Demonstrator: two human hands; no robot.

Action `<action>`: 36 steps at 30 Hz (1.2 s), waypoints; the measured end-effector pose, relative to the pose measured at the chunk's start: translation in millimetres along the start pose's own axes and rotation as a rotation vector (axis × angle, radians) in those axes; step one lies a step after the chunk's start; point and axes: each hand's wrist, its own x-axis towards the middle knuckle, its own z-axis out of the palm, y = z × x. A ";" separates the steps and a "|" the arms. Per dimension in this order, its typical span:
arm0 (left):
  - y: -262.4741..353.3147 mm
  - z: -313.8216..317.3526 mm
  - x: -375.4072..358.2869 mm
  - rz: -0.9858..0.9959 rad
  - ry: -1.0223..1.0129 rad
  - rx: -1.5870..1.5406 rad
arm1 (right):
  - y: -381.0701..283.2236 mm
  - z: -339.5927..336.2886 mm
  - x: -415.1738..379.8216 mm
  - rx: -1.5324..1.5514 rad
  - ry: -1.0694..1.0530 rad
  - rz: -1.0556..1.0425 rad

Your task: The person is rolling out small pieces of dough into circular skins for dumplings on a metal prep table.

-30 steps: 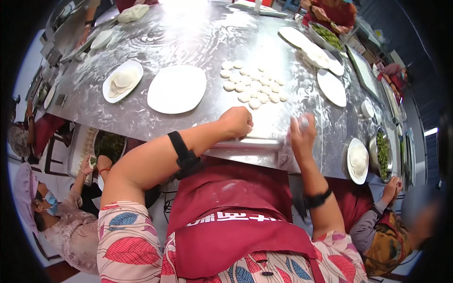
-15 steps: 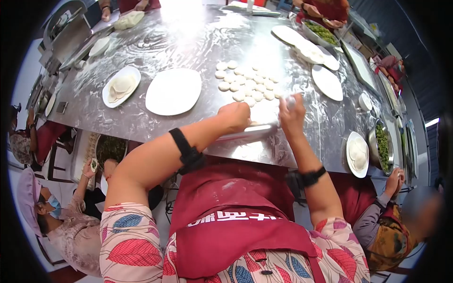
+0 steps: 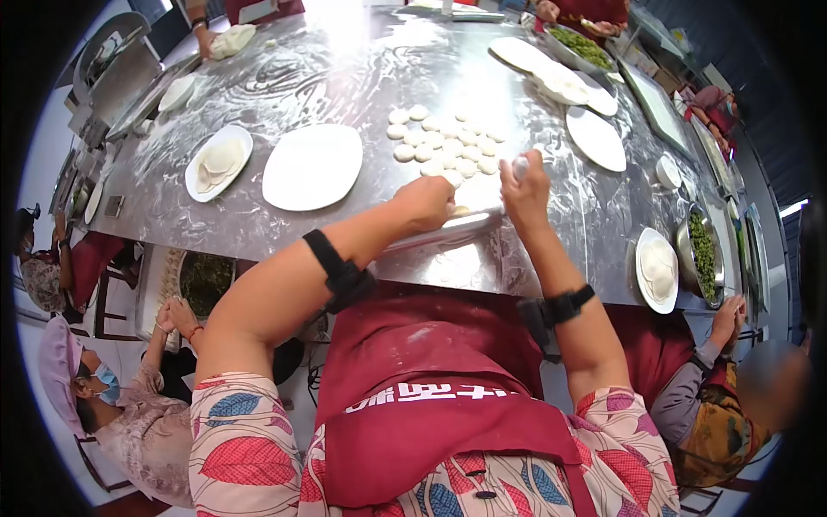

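Note:
My left hand (image 3: pixel 425 203) is closed, its fingers curled down at the edge of a piece of dough (image 3: pixel 463 210) near the table's front edge. To its right, my right hand (image 3: pixel 526 191) grips a pale rod with a rounded end, like a rolling pin (image 3: pixel 519 167); the rest of it is hidden or washed out by glare. Just beyond my hands lie several small flattened dough rounds (image 3: pixel 448 145) in a loose cluster. A shiny metal edge (image 3: pixel 461 229) runs beneath my hands.
A white plate (image 3: pixel 313 168) lies left of the dough rounds. Plates with stacked wrappers (image 3: pixel 219 164) (image 3: pixel 658 271) stand at left and right. Bowls of green filling (image 3: pixel 703 258) (image 3: pixel 579 48) sit on the right. Co-workers surround the floured steel table (image 3: pixel 233 220).
My right hand has shifted slightly left and up with the rod. My left hand stays low near the dough. At the far left, a co-worker's hand now rests on a dough lump.

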 end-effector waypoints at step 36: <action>1.8 6.3 -3.6 -0.002 -0.185 -0.128 | -22.1 -61.9 -88.4 0.288 -0.019 0.211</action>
